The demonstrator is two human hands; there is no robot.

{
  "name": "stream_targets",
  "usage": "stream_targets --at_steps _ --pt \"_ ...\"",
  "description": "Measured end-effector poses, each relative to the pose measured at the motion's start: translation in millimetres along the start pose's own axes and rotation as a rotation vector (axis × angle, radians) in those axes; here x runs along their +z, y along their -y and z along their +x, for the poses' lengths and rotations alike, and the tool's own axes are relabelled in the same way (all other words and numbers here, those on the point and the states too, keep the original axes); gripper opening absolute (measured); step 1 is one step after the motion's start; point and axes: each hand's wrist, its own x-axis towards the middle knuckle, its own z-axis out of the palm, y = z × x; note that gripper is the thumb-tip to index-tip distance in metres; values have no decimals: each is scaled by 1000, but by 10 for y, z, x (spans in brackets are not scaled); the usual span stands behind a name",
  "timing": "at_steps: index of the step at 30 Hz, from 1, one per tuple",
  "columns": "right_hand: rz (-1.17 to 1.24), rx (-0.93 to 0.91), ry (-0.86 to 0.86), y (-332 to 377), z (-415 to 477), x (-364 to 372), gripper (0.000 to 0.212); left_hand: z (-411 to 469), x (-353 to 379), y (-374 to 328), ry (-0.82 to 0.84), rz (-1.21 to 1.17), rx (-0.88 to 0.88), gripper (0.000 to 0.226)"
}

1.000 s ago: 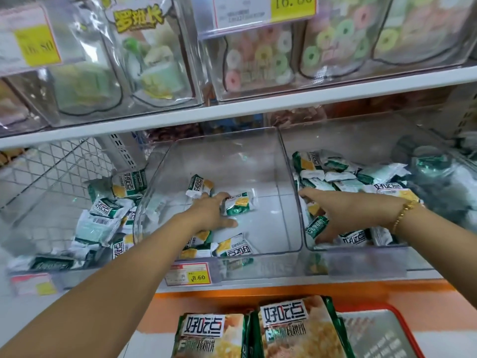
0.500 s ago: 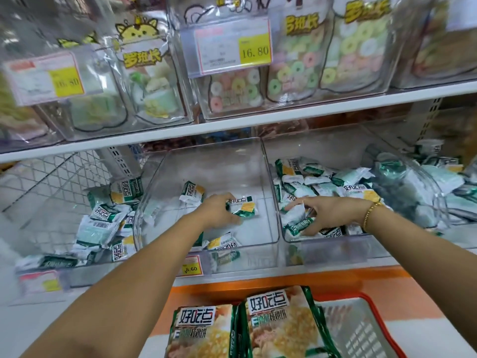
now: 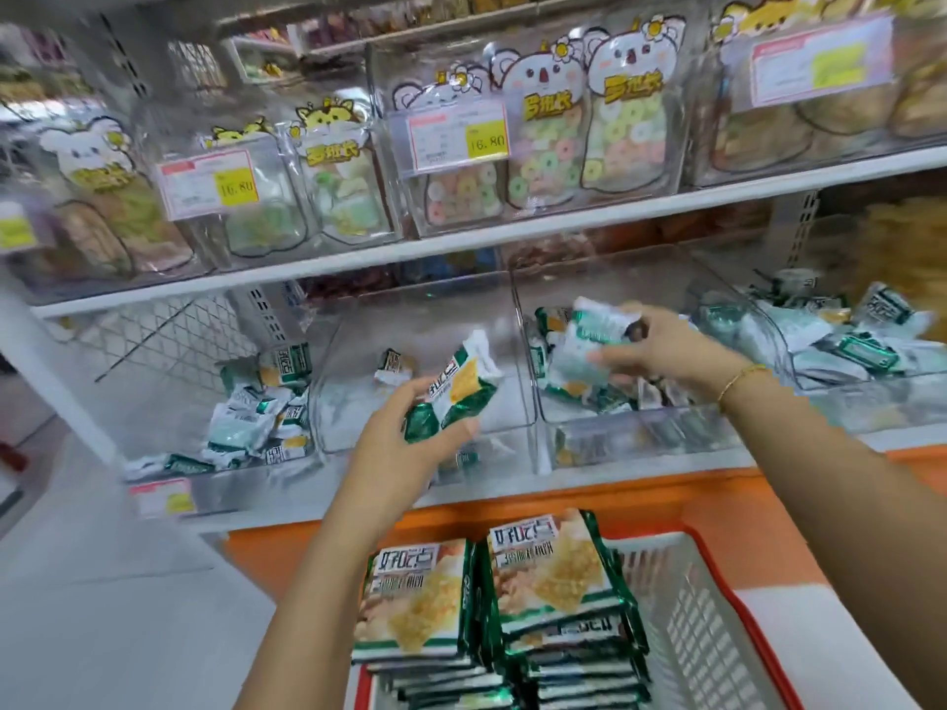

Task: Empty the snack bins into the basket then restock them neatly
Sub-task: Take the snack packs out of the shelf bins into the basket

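Your left hand point(image 3: 405, 448) has come up out of the middle bin point(image 3: 517, 427) since half a second ago. Its fingers are now curled round a small bunch of green and white snack packets point(image 3: 456, 392), held in front of the bin's front wall. Earlier that hand lay flat on the bin floor. One lone packet point(image 3: 392, 362) stays at the back of that bin.

Your right hand point(image 3: 666, 351), with the gold bracelet point(image 3: 740, 379), has also lifted. It grips a handful of packets point(image 3: 594, 333) above the pile in the right bin point(image 3: 640, 438), where before it was pressed down among them.

The basket point(image 3: 707, 622) sits below the shelf edge, with large snack bags point(image 3: 548, 566) stacked in its left side. More of the upper shelf point(image 3: 512, 233) shows than before.
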Motion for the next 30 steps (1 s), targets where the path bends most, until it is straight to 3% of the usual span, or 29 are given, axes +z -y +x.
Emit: stream_targets --at_steps 4,7,8,10,12,16,19,23,26,28,30 --pt "114 -78 27 173 -626 -49 81 -467 57 216 184 -78 -109 26" --pt "-26 -32 147 42 -1169 113 78 -755 133 578 503 -38 -319 26" --pt "-96 6 162 -71 -1316 194 68 -828 159 780 608 8 -410 31" --pt "-173 84 244 -393 -1548 381 54 -939 265 1156 780 116 -537 63" --pt "-266 197 347 -845 -1674 565 60 -1052 414 1499 868 224 -628 75" --pt "-482 467 433 -1826 -1810 959 80 -1306 652 2011 846 472 -746 71" --pt "-515 579 389 -2387 -1886 1208 85 -1459 752 2280 785 572 -791 64" --pt "-687 564 309 -2740 -1888 1339 46 -1680 845 2425 743 556 -811 60" --pt "-709 558 351 -2735 -1833 1269 42 -1656 873 2446 752 484 -787 67" --pt "-721 548 406 -2629 -1730 1166 40 -1500 869 2328 785 534 -721 53" --pt "-683 544 456 -2349 -1598 1010 31 -1290 859 2072 862 606 -634 25"
